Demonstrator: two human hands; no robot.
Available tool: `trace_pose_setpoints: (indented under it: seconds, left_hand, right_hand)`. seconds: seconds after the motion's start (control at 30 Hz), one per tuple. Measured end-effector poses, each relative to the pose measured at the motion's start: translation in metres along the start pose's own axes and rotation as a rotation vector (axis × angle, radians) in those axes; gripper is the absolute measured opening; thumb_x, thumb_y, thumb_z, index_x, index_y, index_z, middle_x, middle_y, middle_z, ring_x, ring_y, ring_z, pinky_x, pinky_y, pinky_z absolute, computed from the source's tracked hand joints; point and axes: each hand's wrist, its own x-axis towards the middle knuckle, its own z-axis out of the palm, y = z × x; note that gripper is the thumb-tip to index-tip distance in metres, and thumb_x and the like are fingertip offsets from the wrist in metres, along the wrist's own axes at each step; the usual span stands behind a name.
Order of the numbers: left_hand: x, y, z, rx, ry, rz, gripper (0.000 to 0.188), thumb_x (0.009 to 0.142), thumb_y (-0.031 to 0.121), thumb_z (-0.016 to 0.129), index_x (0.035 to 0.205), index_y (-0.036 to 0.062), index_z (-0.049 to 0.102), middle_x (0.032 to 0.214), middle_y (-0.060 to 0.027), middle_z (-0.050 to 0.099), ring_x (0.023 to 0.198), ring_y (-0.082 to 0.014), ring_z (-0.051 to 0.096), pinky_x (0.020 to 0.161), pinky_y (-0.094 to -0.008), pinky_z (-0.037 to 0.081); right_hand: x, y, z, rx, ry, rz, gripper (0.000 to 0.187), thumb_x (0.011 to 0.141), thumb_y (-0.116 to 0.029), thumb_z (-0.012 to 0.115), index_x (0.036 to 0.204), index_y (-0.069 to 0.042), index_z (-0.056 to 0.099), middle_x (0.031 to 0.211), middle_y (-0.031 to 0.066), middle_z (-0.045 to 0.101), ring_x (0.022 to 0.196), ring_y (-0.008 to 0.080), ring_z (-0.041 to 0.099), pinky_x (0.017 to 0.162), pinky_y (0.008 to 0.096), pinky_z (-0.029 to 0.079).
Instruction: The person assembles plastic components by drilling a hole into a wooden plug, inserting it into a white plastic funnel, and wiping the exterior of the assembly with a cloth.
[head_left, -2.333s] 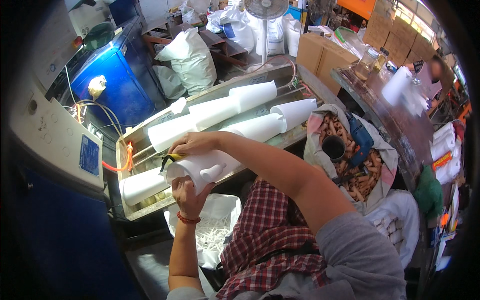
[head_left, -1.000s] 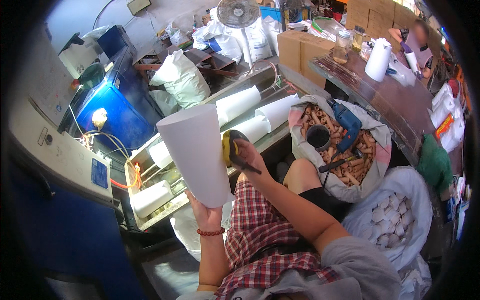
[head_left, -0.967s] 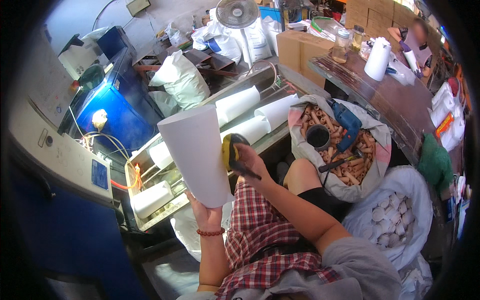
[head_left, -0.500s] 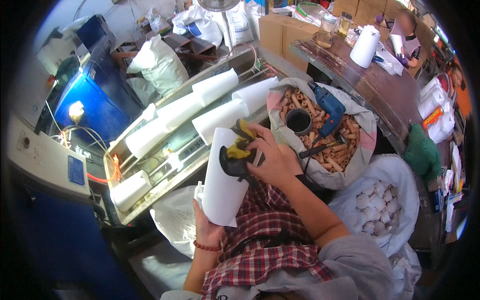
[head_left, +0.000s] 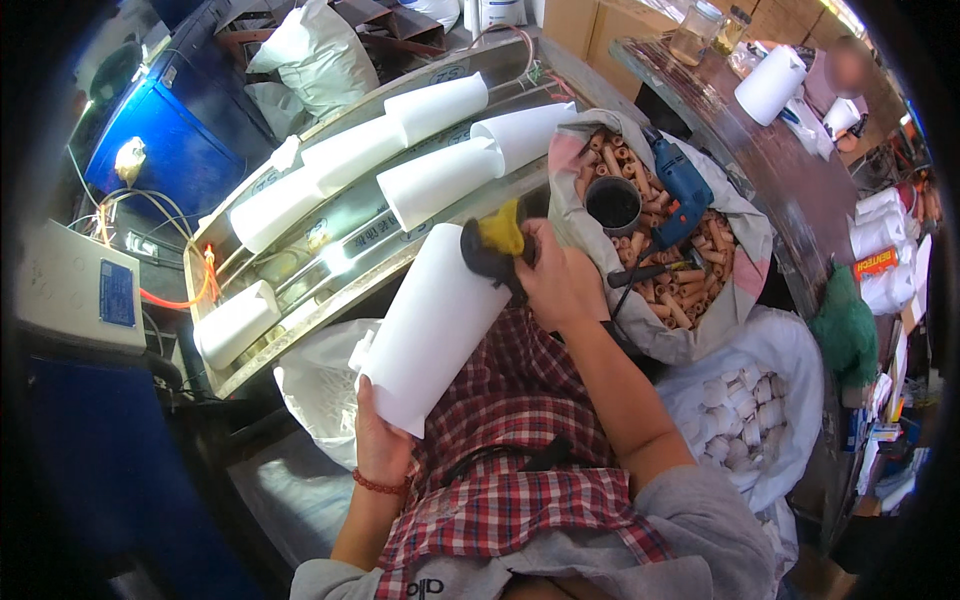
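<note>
A white tapered jug body point(head_left: 435, 320) lies slantwise across my lap, its pointed rim toward me. My left hand point(head_left: 385, 435) is wrapped round its lower end, beside a small white fitting on its side. At the upper right end sits a yellow-and-black piece point(head_left: 500, 235), the black part against the jug wall. The fingers of my right hand point(head_left: 560, 275) pinch the edge of this piece; its exact kind is unclear.
Several white jug bodies point(head_left: 440, 180) rest on rods over a long lit trough point(head_left: 330, 330). To the right are a sack of wooden tubes point(head_left: 680, 295), holding a drill point(head_left: 680, 185) and dark cup point(head_left: 612, 205), and a bag of white pieces point(head_left: 740, 410). Another person point(head_left: 840, 85) sits beyond the table point(head_left: 720, 130).
The jug body has moved lower left in view with my left hand. My right hand has shifted its hold, and the yellow-and-black piece now sits nearer the jug's upper end.
</note>
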Motion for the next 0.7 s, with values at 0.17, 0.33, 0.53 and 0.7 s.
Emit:
trace_pose_setpoints:
  seconds: [0.17, 0.33, 0.53, 0.7]
  left_hand:
    - [0.012, 0.005, -0.002, -0.068, -0.028, -0.059, 0.053, 0.098, 0.041, 0.041, 0.136, 0.0047, 0.037, 0.132, -0.0100, 0.048, 0.120, -0.0247, 0.048, 0.102, -0.0405, 0.039]
    - [0.016, 0.006, 0.002, -0.092, 0.005, -0.092, 0.053, 0.098, 0.041, 0.040, 0.136, 0.0047, 0.038, 0.132, -0.0106, 0.048, 0.120, -0.0254, 0.048, 0.102, -0.0414, 0.040]
    - [0.019, 0.004, 0.010, -0.089, -0.043, -0.120, 0.053, 0.098, 0.041, 0.038, 0.135, 0.0034, 0.038, 0.132, -0.0116, 0.048, 0.120, -0.0258, 0.048, 0.102, -0.0410, 0.039]
    - [0.017, 0.001, 0.011, -0.055, -0.013, -0.086, 0.052, 0.098, 0.040, 0.036, 0.135, 0.0032, 0.039, 0.132, -0.0112, 0.048, 0.120, -0.0252, 0.048, 0.103, -0.0402, 0.038]
  right_hand:
    - [0.033, 0.048, -0.020, 0.380, 0.213, -0.123, 0.045, 0.080, 0.006, 0.051, 0.125, 0.001, 0.045, 0.115, 0.0143, 0.055, 0.109, 0.0232, 0.054, 0.094, 0.0308, 0.040]
    - [0.008, 0.030, -0.033, -0.127, 0.304, -0.368, 0.043, 0.068, -0.003, 0.062, 0.110, 0.001, 0.059, 0.119, 0.0180, 0.052, 0.110, 0.0332, 0.053, 0.095, 0.0359, 0.042]
    - [-0.032, -0.021, 0.006, -0.417, -0.190, -0.588, 0.052, 0.063, -0.006, 0.072, 0.112, 0.000, 0.056, 0.124, 0.0143, 0.050, 0.114, 0.0348, 0.046, 0.098, 0.0428, 0.039]
    - [-0.014, -0.006, -0.001, -0.531, -0.079, -0.520, 0.052, 0.061, -0.001, 0.070, 0.111, 0.002, 0.056, 0.123, 0.0168, 0.051, 0.114, 0.0358, 0.049, 0.097, 0.0413, 0.041]
